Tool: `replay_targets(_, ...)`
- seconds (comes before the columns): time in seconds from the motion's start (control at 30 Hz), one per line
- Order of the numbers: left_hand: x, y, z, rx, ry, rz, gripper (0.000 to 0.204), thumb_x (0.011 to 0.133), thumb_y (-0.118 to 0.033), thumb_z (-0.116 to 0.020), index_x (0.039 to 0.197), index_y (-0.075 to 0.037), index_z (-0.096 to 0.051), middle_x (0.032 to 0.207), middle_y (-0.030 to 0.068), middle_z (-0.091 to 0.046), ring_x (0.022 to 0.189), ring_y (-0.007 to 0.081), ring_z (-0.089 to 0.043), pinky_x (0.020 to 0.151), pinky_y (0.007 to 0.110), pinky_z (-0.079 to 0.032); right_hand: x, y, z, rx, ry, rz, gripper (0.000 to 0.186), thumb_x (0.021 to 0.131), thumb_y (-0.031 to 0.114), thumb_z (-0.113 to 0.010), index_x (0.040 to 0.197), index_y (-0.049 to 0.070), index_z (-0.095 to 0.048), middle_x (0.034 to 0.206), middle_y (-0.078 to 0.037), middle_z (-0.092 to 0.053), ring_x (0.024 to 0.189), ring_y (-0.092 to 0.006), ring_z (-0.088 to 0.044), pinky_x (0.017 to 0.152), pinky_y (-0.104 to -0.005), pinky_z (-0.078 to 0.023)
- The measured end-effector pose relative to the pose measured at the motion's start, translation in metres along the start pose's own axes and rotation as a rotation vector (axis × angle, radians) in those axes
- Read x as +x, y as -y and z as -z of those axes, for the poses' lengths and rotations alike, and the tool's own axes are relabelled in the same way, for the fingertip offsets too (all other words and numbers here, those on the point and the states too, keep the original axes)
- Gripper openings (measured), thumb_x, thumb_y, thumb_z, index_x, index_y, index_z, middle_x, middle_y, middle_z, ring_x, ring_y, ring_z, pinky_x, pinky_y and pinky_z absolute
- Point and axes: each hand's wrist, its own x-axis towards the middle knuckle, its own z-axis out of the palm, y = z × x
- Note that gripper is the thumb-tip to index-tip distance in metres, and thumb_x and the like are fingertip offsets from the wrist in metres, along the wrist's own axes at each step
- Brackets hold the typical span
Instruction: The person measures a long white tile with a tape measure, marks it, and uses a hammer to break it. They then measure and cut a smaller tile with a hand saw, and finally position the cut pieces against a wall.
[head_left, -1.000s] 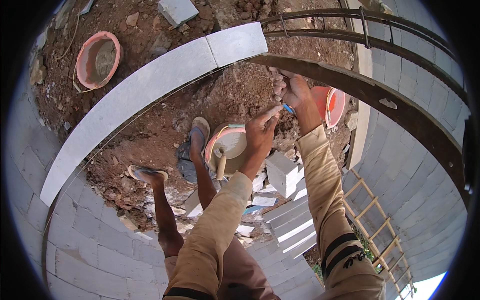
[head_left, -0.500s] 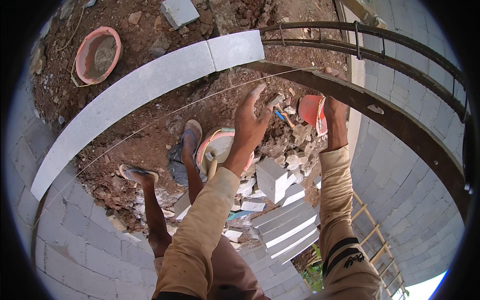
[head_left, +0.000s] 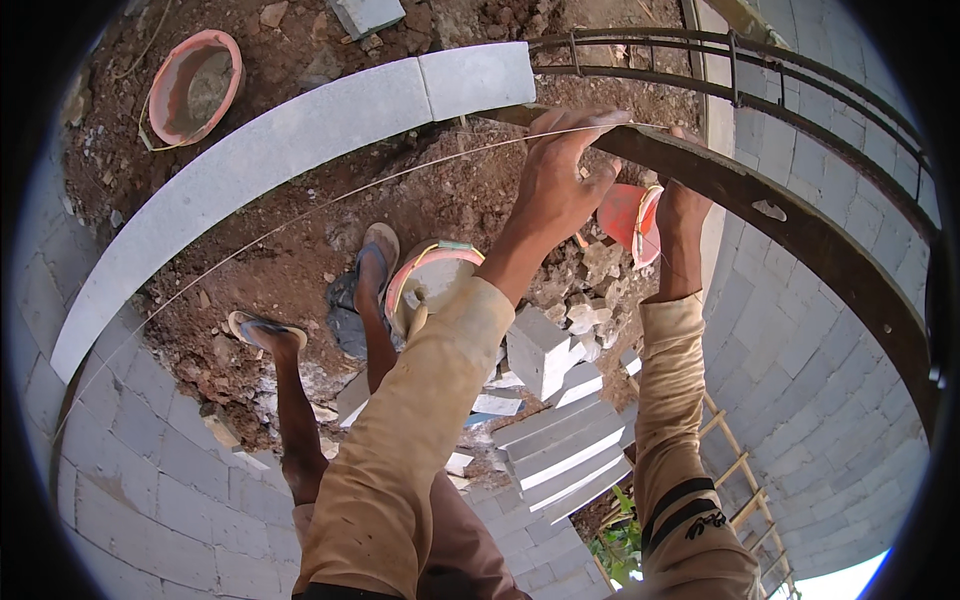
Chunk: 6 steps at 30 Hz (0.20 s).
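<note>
A long dark board (head_left: pixel 790 215) curves across the right side, its narrow end against the row of pale grey blocks (head_left: pixel 270 165). My left hand (head_left: pixel 560 175) is closed over the board near that end, fingers on top and thumb below. Further right, my right hand (head_left: pixel 683 205) grips the same board, its fingertips showing past the edge. A thin string (head_left: pixel 330 207) runs from the lower left along the near side of the blocks, passes my left fingers and reaches the board by my right hand. Whether either hand also pinches the string is hidden.
Steel rebar (head_left: pixel 840 110) with stirrups extends beyond the blocks. A mortar bucket (head_left: pixel 195 90) stands far left, another (head_left: pixel 405 290) by my feet, and a red bucket (head_left: pixel 622 215) beneath my hands. Stacked blocks (head_left: pixel 560 455), rubble (head_left: pixel 590 305) and a bamboo ladder (head_left: pixel 745 480) lie below.
My left hand has moved up and right, from open in the air to a grip on the board beside the string. My right hand stays on the board, shifted slightly right.
</note>
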Motion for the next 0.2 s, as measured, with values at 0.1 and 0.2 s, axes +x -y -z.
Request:
replay_targets(0.1, 0.0017, 0.0036, -0.0021, -0.04, 0.002, 0.02, 0.055, 0.076, -0.001, -0.076, 0.129, -0.016, -0.069, 0.13, 0.0064, -0.067, 0.127, 0.029, -0.056, 0.114, 0.044, -0.037, -0.0003, -0.0037, 0.0024, 0.028, 0.001, -0.027, 0.039, 0.099, 0.041, -0.068, 0.109, 0.003, -0.07, 0.074, 0.002, -0.061, 0.061, -0.0061, -0.046, 0.055, -0.0248, -0.033)
replay_targets(0.2, -0.0003, 0.0049, -0.0018, -0.05, 0.005, 0.022, 0.055, 0.077, -0.001, -0.075, 0.129, -0.015, -0.069, 0.132, 0.0062, -0.066, 0.127, 0.0287, -0.056, 0.114, 0.044, -0.037, -0.0003, -0.0016, 0.0036, 0.031, 0.0, 0.02, 0.044, 0.095, 0.041, -0.074, 0.112, 0.001, -0.07, 0.078, 0.002, -0.063, 0.067, -0.0072, -0.052, 0.059, -0.0253, -0.04)
